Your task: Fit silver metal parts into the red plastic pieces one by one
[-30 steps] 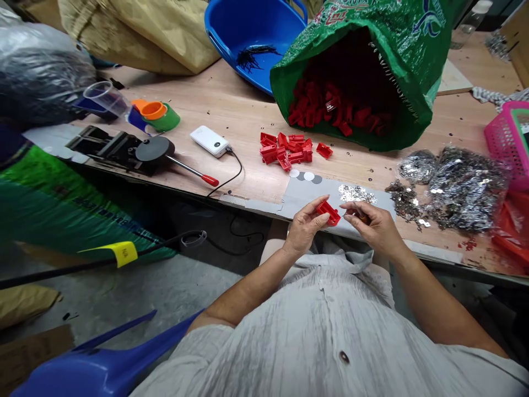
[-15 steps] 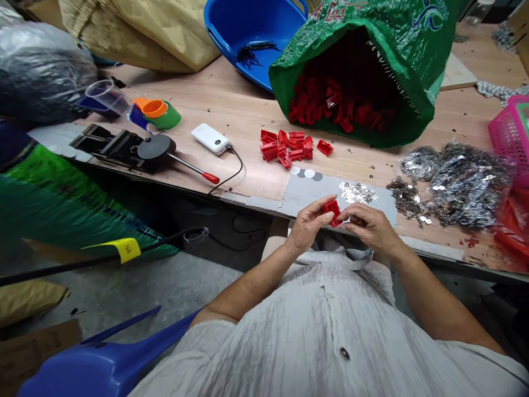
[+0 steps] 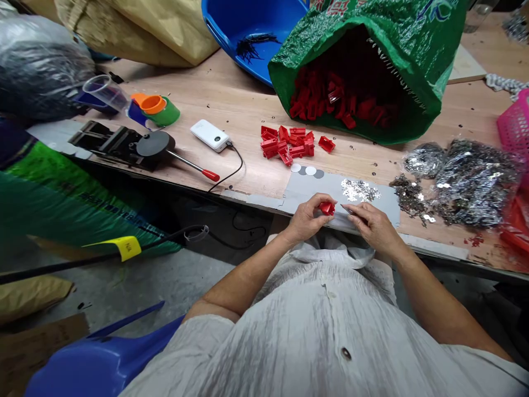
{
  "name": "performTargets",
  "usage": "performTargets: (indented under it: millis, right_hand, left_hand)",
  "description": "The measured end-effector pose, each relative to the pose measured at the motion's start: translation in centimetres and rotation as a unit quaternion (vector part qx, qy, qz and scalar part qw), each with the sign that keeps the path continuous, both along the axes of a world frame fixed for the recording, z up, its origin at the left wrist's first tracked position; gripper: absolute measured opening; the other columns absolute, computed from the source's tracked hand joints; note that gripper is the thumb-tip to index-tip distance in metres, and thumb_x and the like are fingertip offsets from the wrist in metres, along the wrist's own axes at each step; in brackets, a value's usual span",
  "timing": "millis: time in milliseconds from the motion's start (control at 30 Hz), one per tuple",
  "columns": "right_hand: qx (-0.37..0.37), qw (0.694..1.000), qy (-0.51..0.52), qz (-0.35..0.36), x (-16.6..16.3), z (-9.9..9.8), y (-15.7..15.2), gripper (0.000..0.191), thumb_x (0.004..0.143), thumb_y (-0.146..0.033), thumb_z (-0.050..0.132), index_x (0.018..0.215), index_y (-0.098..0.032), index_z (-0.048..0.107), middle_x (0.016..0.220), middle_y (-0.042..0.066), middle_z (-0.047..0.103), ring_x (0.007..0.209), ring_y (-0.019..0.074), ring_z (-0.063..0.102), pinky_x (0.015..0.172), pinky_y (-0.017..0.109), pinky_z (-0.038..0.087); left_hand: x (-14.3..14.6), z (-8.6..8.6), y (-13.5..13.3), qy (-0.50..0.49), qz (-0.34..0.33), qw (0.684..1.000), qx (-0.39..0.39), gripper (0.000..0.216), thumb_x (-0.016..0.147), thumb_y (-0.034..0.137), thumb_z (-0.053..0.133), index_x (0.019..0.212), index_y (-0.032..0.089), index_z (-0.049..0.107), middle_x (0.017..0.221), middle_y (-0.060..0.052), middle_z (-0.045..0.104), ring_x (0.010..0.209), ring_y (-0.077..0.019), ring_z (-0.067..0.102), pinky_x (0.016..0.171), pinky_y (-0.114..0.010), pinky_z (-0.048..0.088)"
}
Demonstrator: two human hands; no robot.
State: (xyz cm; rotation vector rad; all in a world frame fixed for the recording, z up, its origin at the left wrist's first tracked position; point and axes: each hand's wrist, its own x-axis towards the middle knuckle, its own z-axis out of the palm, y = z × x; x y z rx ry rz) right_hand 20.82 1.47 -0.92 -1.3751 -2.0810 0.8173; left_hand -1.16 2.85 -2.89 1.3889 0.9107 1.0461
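My left hand [image 3: 309, 218] is closed around a small red plastic housing [image 3: 327, 208], pinched between thumb and fingers near the table's front edge. Just to its right, my right hand [image 3: 372, 225] pinches a small thin pointed piece [image 3: 345, 207], too small to tell its kind; its tip points at the housing, a little apart from it. Beyond the hands, a pile of small shiny metal plates [image 3: 359, 191] lies on a grey sheet [image 3: 314, 188]. Several more red plastic housings [image 3: 285, 145] are heaped behind the sheet's left part.
A green woven sack [image 3: 425, 105] with red housings opens toward me. Behind it stands a blue basin [image 3: 223, 38]. Bagged metal parts [image 3: 475, 184] lie at right, near a pink basket [image 3: 512, 124]. Left are a white power bank [image 3: 210, 135] and a lever press [image 3: 155, 144].
My hands have drawn apart slightly. The red housing has turned in my left hand, and my right fingers have come away from it with the thin piece.
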Motion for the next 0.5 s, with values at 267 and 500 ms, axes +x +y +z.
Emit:
performTargets:
  millis: [267, 500]
  right_hand:
    - [-0.018, 0.999, -0.041, 0.001, -0.9, 0.1, 0.3, 0.020, 0.091, -0.026, 0.056, 0.103, -0.023, 0.073, 0.098, 0.005, 0.075, 0.088, 0.0211, 0.069, 0.081, 0.036, 0.052]
    - [-0.003, 0.998, -0.056, 0.029, -1.2, -0.2, 0.5, 0.022, 0.093, -0.023, 0.053, 0.104, -0.022, 0.072, 0.101, 0.007, 0.074, 0.092, 0.0221, 0.069, 0.082, 0.036, 0.052]
  left_hand:
    - [-0.6, -0.4, 1.4, 0.139, -0.040, 0.988, 0.063, 0.034, 0.076, 0.024, 0.074, 0.110, 0.023, 0.072, 0.099, -0.004, 0.072, 0.091, -0.0191, 0.066, 0.088, -0.029, 0.049]
    - [-0.9, -0.5, 1.9, 0.138, -0.053, 0.988, 0.045, 0.034, 0.075, 0.027, 0.076, 0.108, 0.023, 0.073, 0.102, -0.004, 0.074, 0.090, -0.0188, 0.067, 0.084, -0.028, 0.048]
